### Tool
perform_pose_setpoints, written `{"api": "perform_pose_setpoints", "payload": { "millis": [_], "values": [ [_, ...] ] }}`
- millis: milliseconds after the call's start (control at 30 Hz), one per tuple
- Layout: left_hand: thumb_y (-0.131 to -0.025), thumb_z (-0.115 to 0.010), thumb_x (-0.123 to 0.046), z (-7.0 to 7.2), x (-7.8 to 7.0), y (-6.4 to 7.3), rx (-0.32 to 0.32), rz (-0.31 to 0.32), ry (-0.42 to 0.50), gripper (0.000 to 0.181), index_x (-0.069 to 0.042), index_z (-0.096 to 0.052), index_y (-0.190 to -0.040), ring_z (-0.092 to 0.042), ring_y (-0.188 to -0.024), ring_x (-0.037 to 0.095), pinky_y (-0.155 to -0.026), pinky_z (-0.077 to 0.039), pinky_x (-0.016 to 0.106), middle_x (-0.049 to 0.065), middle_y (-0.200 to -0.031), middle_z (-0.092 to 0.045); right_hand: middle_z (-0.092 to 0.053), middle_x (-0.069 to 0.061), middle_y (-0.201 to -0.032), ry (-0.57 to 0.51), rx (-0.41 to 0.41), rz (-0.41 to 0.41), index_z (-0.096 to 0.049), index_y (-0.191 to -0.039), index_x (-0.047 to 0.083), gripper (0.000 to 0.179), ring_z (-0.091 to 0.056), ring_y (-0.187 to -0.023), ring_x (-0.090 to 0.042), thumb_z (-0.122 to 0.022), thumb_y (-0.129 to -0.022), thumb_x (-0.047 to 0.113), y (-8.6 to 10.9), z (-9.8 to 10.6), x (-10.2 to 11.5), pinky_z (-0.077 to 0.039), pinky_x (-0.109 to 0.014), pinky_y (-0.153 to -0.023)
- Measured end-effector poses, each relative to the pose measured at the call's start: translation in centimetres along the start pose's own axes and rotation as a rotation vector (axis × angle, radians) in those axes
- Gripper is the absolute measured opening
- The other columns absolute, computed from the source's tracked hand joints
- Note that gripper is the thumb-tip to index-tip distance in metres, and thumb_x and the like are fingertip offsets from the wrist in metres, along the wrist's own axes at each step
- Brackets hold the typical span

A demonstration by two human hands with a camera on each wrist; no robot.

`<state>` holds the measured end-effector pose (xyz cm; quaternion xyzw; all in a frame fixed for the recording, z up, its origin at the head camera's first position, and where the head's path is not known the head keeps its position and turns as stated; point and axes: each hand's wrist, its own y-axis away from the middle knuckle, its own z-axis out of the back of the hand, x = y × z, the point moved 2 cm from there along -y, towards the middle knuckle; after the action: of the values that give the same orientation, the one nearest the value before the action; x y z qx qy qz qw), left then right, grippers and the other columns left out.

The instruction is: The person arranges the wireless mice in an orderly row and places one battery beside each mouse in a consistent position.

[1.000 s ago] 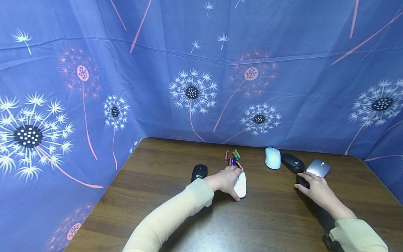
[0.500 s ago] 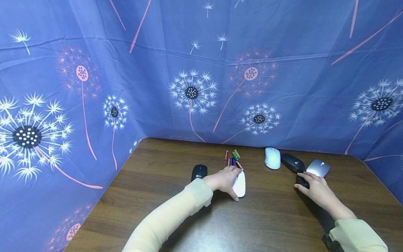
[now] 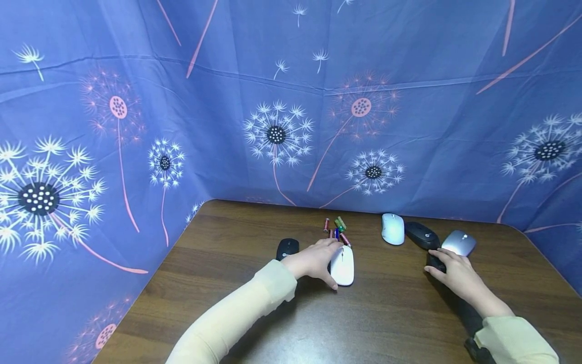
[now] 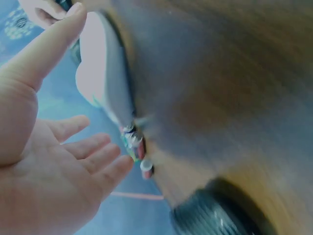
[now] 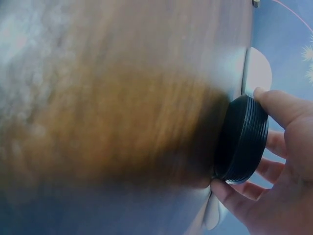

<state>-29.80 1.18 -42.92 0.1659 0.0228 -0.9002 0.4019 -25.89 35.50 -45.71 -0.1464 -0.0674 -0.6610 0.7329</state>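
Note:
A white mouse (image 3: 342, 267) lies on the wooden table (image 3: 345, 323), with my left hand (image 3: 313, 260) just to its left. In the left wrist view the thumb and fingers of that hand are spread, and the white mouse (image 4: 100, 63) stands beyond them. Farther right, my right hand (image 3: 456, 275) grips a black mouse (image 3: 436, 262) at its sides. The right wrist view shows the ridged side of this black mouse (image 5: 252, 142) between thumb and fingers. Several small batteries (image 3: 337, 230) in red, green and blue lie behind the white mouse.
Another black mouse (image 3: 288, 247) sits left of my left hand, partly behind the wrist. Near the back right are a pale mouse (image 3: 393, 229), a black mouse (image 3: 422, 235) and a silver-grey mouse (image 3: 459, 242). A blue dandelion-print cloth (image 3: 254, 76) hangs behind the table.
My left hand has drawn left off the white mouse, which has shifted slightly left and now shows more fully. The right hand has stayed on its black mouse.

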Motion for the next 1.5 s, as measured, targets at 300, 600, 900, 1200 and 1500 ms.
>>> {"api": "perform_pose_setpoints", "payload": {
  "millis": [300,600,900,1200,1500],
  "values": [
    [-0.071,-0.083,-0.033,2.0,2.4,3.3,-0.051,0.017,0.069,0.094,-0.010,-0.033,-0.146,-0.027,-0.140,0.027,-0.111,-0.028,0.041,0.011,-0.152,-0.030,-0.037,-0.041,-0.129,0.002,0.005,-0.002,-0.049,-0.126,-0.010,0.059,-0.030,-0.117,-0.060,-0.063,-0.090,0.034,-0.1,0.0,0.0,-0.026,-0.068,-0.093],
    [-0.074,-0.081,-0.024,2.7,6.0,6.2,-0.121,0.044,0.143,0.085,-0.007,-0.037,-0.144,-0.028,-0.139,0.031,-0.109,-0.031,0.046,0.015,-0.151,-0.031,-0.037,-0.041,-0.129,0.004,0.011,-0.005,-0.049,-0.126,-0.010,0.061,-0.030,-0.118,-0.059,-0.063,-0.089,0.036,-0.1,-0.1,-0.1,-0.025,-0.068,-0.093],
    [-0.078,-0.077,-0.022,2.6,8.8,7.4,-0.161,0.057,0.164,0.068,-0.003,-0.048,-0.136,-0.036,-0.134,0.034,-0.108,-0.031,0.047,0.019,-0.144,-0.041,-0.037,-0.041,-0.129,0.006,0.018,-0.020,-0.049,-0.126,-0.009,0.061,-0.029,-0.115,-0.061,-0.062,-0.089,0.037,-0.1,0.1,0.0,-0.027,-0.070,-0.091],
    [-0.079,-0.077,-0.023,2.0,9.8,7.2,-0.162,0.050,0.164,0.061,-0.002,-0.053,-0.131,-0.043,-0.130,0.032,-0.106,-0.035,0.043,0.018,-0.139,-0.047,-0.041,-0.041,-0.125,0.017,-0.007,0.018,-0.052,-0.122,-0.010,0.056,-0.035,-0.114,-0.059,-0.066,-0.087,0.030,-0.2,0.2,0.2,-0.028,-0.067,-0.092],
    [-0.076,-0.079,-0.022,2.0,9.9,6.9,-0.171,0.061,0.151,0.057,-0.001,-0.057,-0.125,-0.049,-0.124,0.030,-0.104,-0.038,0.041,0.015,-0.131,-0.055,-0.051,-0.039,-0.117,0.067,-0.058,0.030,-0.057,-0.116,-0.011,0.050,-0.046,-0.105,-0.058,-0.068,-0.083,0.024,-0.4,0.6,0.8,-0.038,-0.066,-0.085]
  ]
}}
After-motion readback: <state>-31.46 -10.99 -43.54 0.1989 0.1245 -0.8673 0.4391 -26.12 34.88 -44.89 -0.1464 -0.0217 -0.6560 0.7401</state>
